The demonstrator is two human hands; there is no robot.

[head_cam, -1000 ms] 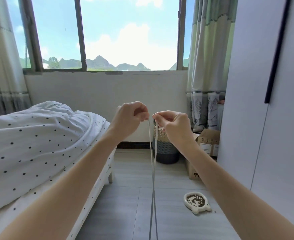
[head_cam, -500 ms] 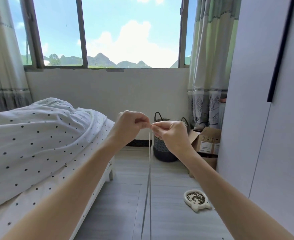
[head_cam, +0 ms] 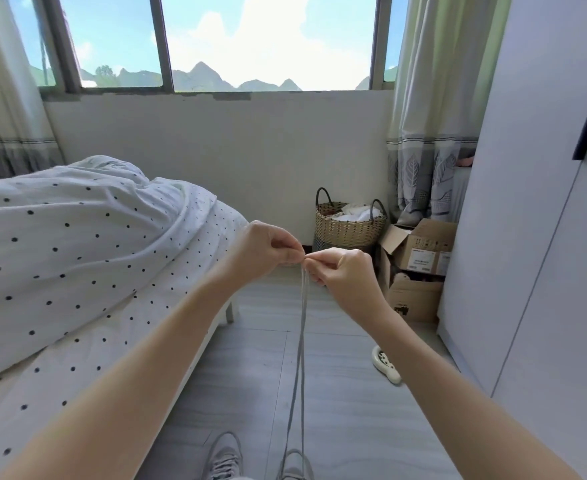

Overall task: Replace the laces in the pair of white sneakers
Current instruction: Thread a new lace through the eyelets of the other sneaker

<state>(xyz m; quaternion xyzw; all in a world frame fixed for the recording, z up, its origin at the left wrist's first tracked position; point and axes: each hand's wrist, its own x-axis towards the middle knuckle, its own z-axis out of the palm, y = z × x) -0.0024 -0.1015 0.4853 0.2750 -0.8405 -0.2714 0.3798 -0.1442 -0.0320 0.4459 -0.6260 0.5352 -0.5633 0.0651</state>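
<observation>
At the centre of the frame the left hand (head_cam: 264, 249) and right hand (head_cam: 345, 275) meet fingertip to fingertip, each grip closed in a thumb-and-forefinger pinch on the top ends of a flat, pale grey lace (head_cam: 301, 334). The lace's two thin strands hang down together to the right sneaker (head_cam: 295, 464) at the bottom edge, just beside the left sneaker (head_cam: 223, 457), both of pale mesh-like fabric on the grey wood-grain floor (head_cam: 347, 417). A dotted white quilt lies rumpled on the bed (head_cam: 77, 258) at left, while a round woven basket (head_cam: 349, 225) with dark loop handles and creased cardboard boxes (head_cam: 420, 258) sit at centre right.
</observation>
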